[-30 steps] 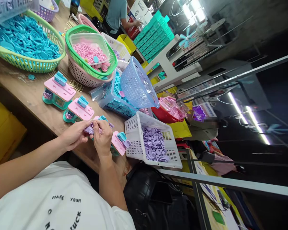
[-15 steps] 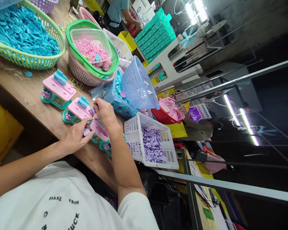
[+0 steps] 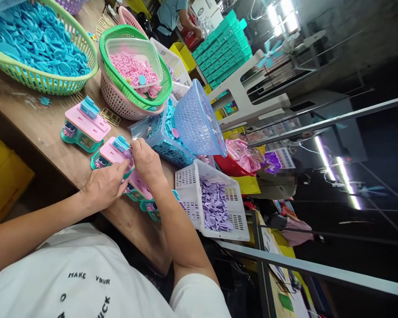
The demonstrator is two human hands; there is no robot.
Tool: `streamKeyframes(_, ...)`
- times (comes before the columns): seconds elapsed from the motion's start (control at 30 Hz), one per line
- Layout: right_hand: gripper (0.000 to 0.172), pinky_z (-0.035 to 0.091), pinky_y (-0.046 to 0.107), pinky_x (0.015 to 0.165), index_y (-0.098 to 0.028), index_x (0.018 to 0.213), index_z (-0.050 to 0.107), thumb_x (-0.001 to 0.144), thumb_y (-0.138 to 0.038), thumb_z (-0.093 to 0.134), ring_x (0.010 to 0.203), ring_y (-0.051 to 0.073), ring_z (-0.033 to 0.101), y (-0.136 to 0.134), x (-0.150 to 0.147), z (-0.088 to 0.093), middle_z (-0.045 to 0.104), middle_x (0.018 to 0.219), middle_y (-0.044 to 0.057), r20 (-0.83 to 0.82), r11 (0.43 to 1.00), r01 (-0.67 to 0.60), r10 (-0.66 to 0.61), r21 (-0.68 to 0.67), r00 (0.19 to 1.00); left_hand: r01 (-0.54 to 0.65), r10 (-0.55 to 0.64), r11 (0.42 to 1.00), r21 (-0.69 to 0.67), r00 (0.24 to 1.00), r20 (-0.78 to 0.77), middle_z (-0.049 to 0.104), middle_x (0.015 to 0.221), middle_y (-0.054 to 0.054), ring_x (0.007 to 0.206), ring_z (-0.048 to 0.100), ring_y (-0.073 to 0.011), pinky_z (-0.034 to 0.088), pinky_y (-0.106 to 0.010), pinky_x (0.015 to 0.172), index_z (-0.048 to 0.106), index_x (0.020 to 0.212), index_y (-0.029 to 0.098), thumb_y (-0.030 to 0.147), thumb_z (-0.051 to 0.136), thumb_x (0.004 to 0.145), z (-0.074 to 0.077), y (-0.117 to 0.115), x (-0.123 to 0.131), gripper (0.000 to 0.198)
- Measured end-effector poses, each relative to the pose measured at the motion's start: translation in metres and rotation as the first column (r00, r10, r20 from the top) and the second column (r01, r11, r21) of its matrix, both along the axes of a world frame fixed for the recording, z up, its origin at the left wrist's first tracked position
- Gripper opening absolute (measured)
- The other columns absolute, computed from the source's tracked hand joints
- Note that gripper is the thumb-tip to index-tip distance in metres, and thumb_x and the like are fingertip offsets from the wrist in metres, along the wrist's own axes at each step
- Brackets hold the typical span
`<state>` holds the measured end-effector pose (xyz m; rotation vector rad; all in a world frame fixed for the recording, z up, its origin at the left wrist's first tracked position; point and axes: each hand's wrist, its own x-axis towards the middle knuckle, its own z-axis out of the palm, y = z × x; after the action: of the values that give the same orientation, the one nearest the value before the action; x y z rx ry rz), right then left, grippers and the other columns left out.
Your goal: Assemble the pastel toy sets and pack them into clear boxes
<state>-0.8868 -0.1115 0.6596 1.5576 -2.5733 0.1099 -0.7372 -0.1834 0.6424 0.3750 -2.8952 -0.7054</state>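
My right hand [image 3: 146, 160] pinches a small lilac plastic piece [image 3: 128, 153] at the right end of a toy house's pink roof [image 3: 112, 151], beside its raised blue part. My left hand [image 3: 103, 184] is closed at the near side of that same house, its fingertips against the roof edge; what lies inside its fingers is hidden. Left of it stands another toy house [image 3: 86, 121] with a pink roof, blue top and teal base. Further pink-and-teal toy houses [image 3: 139, 185] stand right of my hands, partly covered by my right forearm.
A green basket of blue parts [image 3: 93, 66] stands at the back left. Near it are stacked baskets with a tub of pink parts [image 3: 132, 66], and a blue basket [image 3: 197, 119] leaning over a bin of blue pieces. A white crate [image 3: 185, 176] of lilac pieces stands right.
My left hand has moved in against the toy house, and the lilac piece seen between its fingers is now hidden. My right hand stays at the roof's end. The view has shifted slightly.
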Motion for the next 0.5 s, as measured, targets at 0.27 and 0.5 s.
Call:
streamKeyframes(0.27, 0.007, 0.053, 0.026, 0.074, -0.021, 0.094, 0.058, 0.097, -0.026, 0.055, 0.079, 0.014, 0.062, 0.019, -0.023, 0.005, 0.067, 0.088, 0.001, 0.563, 0.971, 0.016, 0.124, -0.237, 0.817, 0.022, -0.018, 0.999, -0.039, 0.994, 0.112, 0.074, 0.113, -0.018, 0.094, 0.075, -0.0321, 0.053, -0.034, 0.071, 0.039, 0.157, 0.014, 0.033, 0.049, 0.102, 0.012, -0.006, -0.008, 0.059)
streamKeyframes(0.5, 0.012, 0.049, 0.024, 0.067, -0.02, 0.082, 0.061, 0.093, -0.025, 0.061, 0.071, 0.012, 0.059, 0.017, -0.027, 0.003, 0.064, 0.076, -0.003, 0.675, 0.971, 0.076, 0.101, -0.227, 0.731, 0.073, -0.056, 0.995, -0.067, 0.972, 0.229, 0.075, 0.104, -0.022, 0.089, 0.075, -0.0367, 0.052, -0.036, 0.067, 0.041, 0.156, 0.009, 0.021, 0.044, 0.1, 0.022, -0.006, -0.018, 0.058)
